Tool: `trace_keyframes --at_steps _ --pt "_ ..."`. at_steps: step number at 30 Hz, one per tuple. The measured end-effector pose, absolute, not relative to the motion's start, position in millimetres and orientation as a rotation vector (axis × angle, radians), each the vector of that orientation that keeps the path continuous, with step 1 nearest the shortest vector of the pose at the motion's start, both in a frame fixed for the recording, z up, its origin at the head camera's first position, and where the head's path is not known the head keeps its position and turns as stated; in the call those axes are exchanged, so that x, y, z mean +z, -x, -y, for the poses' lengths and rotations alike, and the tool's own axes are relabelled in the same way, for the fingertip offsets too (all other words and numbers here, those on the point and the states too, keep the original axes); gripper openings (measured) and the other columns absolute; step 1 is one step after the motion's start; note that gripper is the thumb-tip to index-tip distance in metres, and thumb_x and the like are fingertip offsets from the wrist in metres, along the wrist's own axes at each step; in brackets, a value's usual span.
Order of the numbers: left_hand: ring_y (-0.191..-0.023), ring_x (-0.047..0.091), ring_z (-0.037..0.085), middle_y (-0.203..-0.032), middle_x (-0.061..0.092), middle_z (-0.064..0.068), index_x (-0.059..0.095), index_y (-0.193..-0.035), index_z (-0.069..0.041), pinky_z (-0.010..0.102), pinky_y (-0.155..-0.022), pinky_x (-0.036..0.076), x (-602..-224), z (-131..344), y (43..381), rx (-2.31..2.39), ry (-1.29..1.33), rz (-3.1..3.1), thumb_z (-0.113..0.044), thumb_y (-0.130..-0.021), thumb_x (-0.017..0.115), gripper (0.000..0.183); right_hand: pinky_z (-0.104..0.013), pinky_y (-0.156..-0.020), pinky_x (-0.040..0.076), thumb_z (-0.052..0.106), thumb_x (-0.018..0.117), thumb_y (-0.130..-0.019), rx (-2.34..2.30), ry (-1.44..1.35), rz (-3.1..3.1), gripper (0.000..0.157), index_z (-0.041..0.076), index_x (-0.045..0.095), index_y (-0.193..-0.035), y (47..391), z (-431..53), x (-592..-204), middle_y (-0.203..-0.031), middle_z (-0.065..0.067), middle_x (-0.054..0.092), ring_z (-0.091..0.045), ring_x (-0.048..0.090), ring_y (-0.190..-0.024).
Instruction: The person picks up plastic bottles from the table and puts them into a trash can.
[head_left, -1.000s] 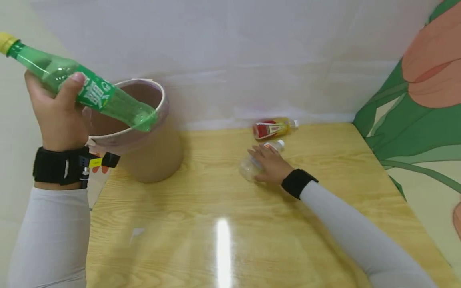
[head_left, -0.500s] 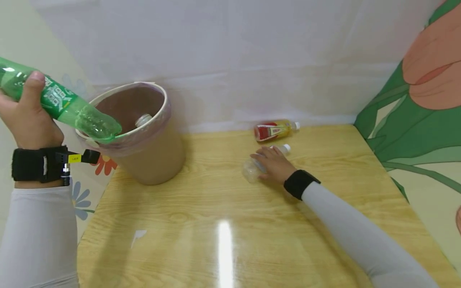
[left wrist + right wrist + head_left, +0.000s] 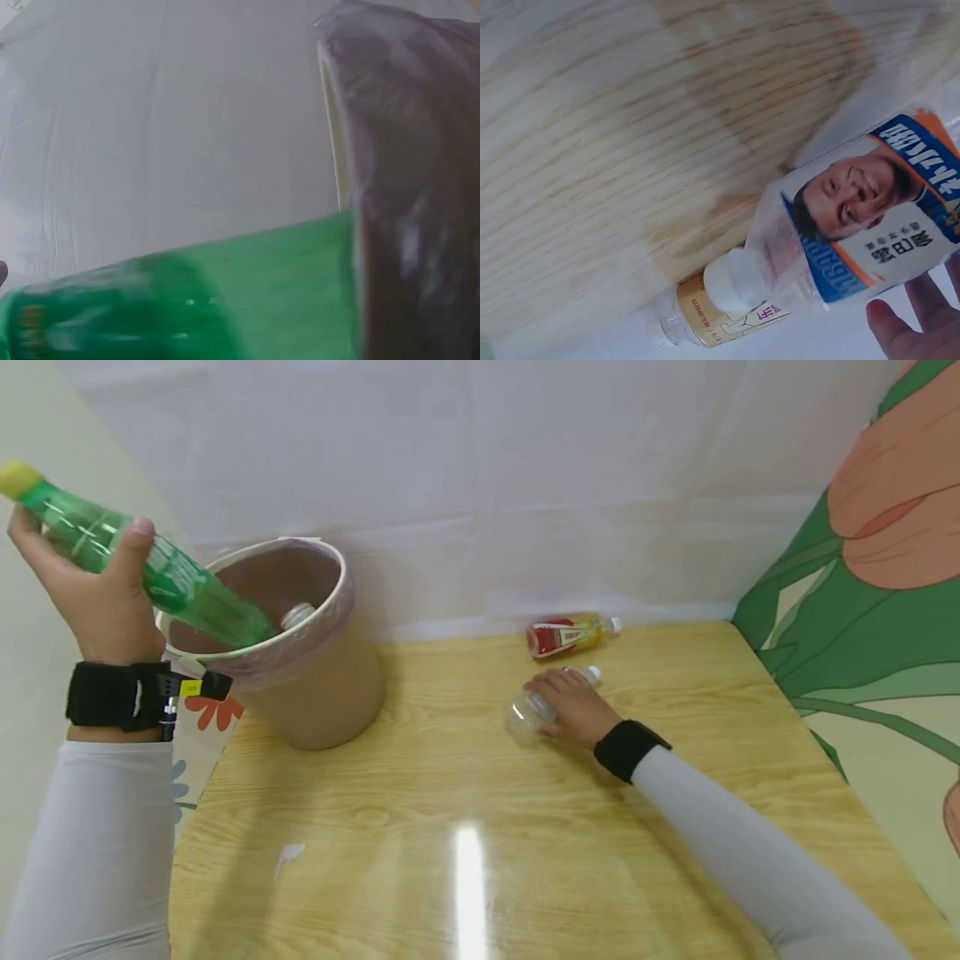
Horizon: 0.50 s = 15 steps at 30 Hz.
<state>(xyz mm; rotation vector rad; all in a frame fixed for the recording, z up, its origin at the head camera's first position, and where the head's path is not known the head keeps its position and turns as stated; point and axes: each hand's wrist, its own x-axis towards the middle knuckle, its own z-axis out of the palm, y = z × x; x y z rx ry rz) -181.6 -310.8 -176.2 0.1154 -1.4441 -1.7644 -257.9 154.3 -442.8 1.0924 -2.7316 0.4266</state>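
Note:
My left hand grips a green plastic soda bottle with a yellow cap, tilted with its base down at the mouth of a beige bin. In the left wrist view the green bottle looks blurred, and its right end is cut off by the bag-covered rim. On the table, my right hand curls over a clear plastic bottle lying on its side. The right wrist view shows this bottle's printed label, its white cap and my fingers on its far side.
Behind the clear bottle lies a red-and-yellow labelled drink bottle with a white cap. Another clear bottle shows inside the bin. A white cloth hangs behind the wooden table. A small white scrap lies at the front left.
My left hand swung left, then back right, bringing the green bottle's base from in front of the bin's rim into its mouth. My right hand stays on the clear bottle, which has barely shifted.

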Motion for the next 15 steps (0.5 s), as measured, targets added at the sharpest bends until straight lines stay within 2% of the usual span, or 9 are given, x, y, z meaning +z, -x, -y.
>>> trace_keyframes --at_steps 3,6,12,15 --pt "-0.126 0.044 0.012 -0.125 0.044 -0.001 0.036 -0.139 -0.026 0.031 -0.106 0.038 -182 299 179 -1.726 -0.076 1.552 -0.01 -0.071 0.082 0.084 -0.052 -0.114 0.03 0.035 0.082 -0.075 0.528 -1.051 2.728 0.074 0.011 0.047 -0.137 256 -156 -441 -0.137 -0.013 0.052 -0.033 0.046 -0.129" --pt "-0.129 0.045 0.014 -0.127 0.047 0.0 0.038 -0.138 -0.023 0.031 -0.108 0.037 -190 284 176 -1.674 -0.012 1.64 -0.013 -0.072 0.081 0.079 -0.05 -0.107 0.04 0.036 0.08 -0.077 0.716 -0.979 2.727 0.075 0.015 0.044 -0.139 250 -158 -435 -0.138 -0.011 0.05 -0.031 0.048 -0.126" --pt "-0.121 0.051 0.022 -0.125 0.053 0.008 0.044 -0.134 -0.01 0.028 -0.095 0.05 -226 245 168 -1.738 0.334 1.625 0.002 -0.074 0.076 0.069 -0.05 -0.104 0.043 0.032 0.081 -0.078 1.047 -0.912 2.614 0.08 0.016 0.039 -0.144 224 -161 -413 -0.142 -0.01 0.046 -0.028 0.044 -0.129" --pt "-0.123 0.051 0.024 -0.129 0.053 0.008 0.043 -0.137 -0.006 0.027 -0.096 0.051 -254 221 159 -1.722 0.475 1.738 0.009 -0.075 0.073 0.07 -0.049 -0.099 0.047 0.028 0.082 -0.076 1.187 -0.883 2.551 0.082 0.02 0.038 -0.145 207 -157 -401 -0.142 -0.008 0.045 -0.025 0.047 -0.125"
